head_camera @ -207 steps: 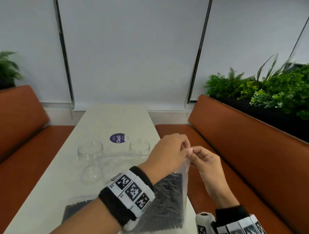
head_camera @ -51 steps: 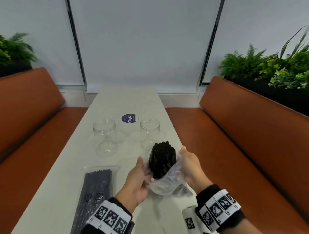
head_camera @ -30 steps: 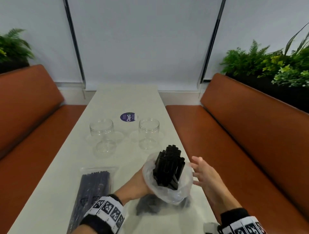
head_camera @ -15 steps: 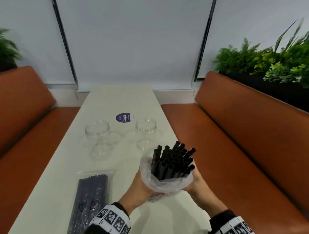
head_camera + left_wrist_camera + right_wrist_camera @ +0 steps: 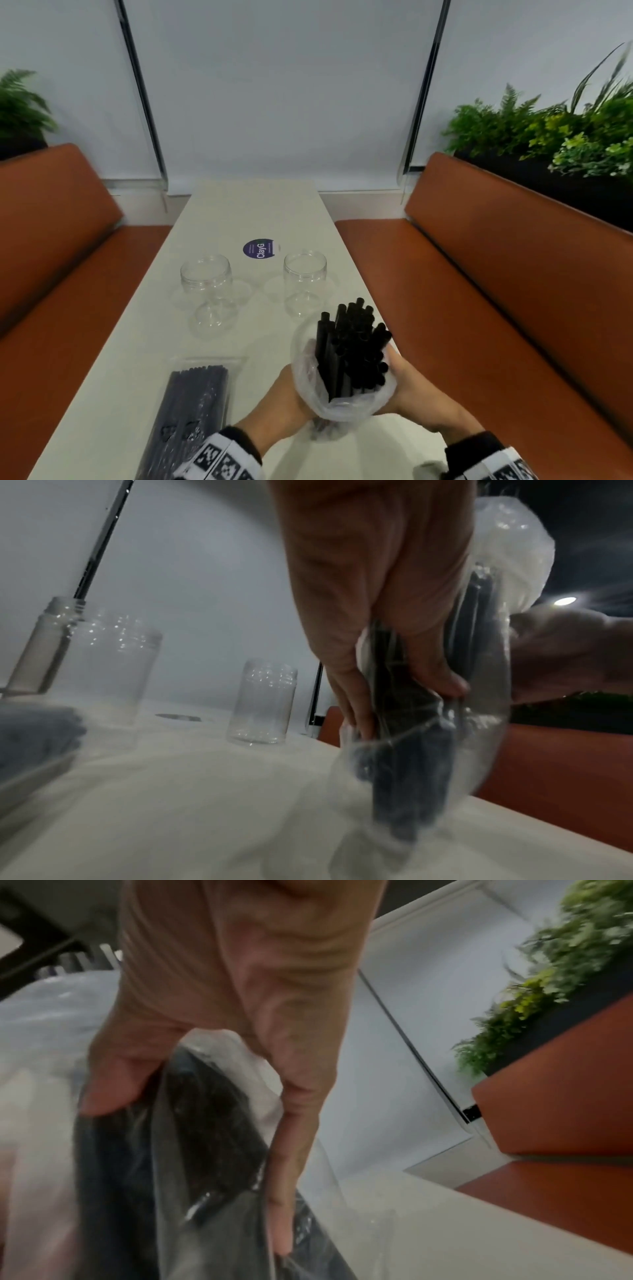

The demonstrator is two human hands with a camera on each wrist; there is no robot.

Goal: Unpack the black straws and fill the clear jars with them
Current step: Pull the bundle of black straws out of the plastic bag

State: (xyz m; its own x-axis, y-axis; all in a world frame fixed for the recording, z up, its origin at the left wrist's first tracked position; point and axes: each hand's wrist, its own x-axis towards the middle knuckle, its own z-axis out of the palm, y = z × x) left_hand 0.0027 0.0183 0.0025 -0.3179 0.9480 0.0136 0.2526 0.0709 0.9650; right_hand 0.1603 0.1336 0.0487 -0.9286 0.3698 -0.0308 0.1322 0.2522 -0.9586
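Black straws [image 5: 352, 346]: now protruding farther from rolled-down plastic bag [image 5: 310, 380], gripped by left hand [image 5: 284, 401] and right hand [image 5: 416, 394]; ready for near-right clear jar [image 5: 305, 287].

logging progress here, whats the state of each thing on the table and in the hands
left jar: upright, open, empty
right jar: upright, open, empty
opened bag: held upright by both hands, mouth pushed down
loose straws: standing in the opened bag, tops sticking out
second pack: flat on the table, unopened
left hand: grips the bag and straws
right hand: grips the bag and straws
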